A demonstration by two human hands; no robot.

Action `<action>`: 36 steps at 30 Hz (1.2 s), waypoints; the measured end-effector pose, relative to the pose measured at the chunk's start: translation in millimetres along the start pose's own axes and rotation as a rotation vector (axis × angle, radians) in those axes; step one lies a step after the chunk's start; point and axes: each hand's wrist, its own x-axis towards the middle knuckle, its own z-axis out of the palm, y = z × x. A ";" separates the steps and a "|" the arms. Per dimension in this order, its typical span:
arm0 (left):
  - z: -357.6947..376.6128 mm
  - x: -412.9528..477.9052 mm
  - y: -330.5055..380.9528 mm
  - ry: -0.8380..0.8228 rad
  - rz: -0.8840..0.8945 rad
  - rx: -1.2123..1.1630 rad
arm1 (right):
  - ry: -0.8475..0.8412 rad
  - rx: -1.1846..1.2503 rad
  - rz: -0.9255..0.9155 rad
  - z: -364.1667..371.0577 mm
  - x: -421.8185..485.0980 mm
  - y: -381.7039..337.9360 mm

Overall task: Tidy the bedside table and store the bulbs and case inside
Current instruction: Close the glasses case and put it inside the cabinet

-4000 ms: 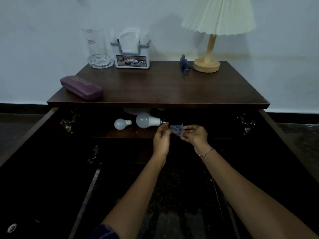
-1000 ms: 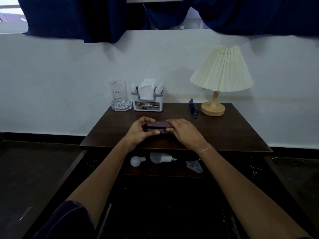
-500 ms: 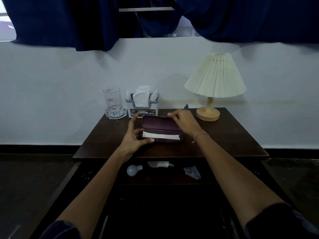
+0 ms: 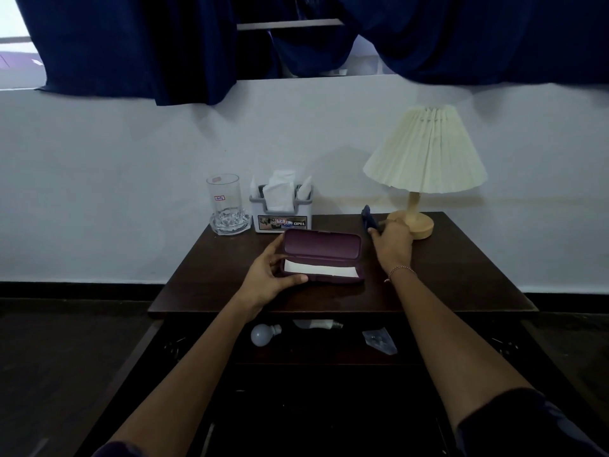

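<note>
A maroon case (image 4: 323,255) lies open on the dark bedside table (image 4: 461,278), its lid raised and a white cloth showing inside. My left hand (image 4: 270,275) grips the case's left end, thumb on the front rim. My right hand (image 4: 392,245) reaches past the case to a small dark blue object (image 4: 367,217) beside the lamp base, fingers closing on it. On the shelf under the tabletop lie a round white bulb (image 4: 262,334), a longer bulb (image 4: 318,323) partly hidden by the table's edge, and a small clear plastic packet (image 4: 380,340).
At the back of the tabletop stand a glass mug (image 4: 227,206), a tissue holder (image 4: 281,209) and a lamp with a pleated cream shade (image 4: 425,153). The cabinet doors (image 4: 145,351) stand open on both sides. Dark blue curtains (image 4: 131,44) hang above.
My right hand has left the case's lid and moved right and back to the blue object by the lamp. The lid stands further open. My left hand still holds the case.
</note>
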 end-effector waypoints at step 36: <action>4.9 -3.1 11.0 0.054 -0.033 0.051 | -0.143 0.174 -0.389 -26.2 -82.2 -11.9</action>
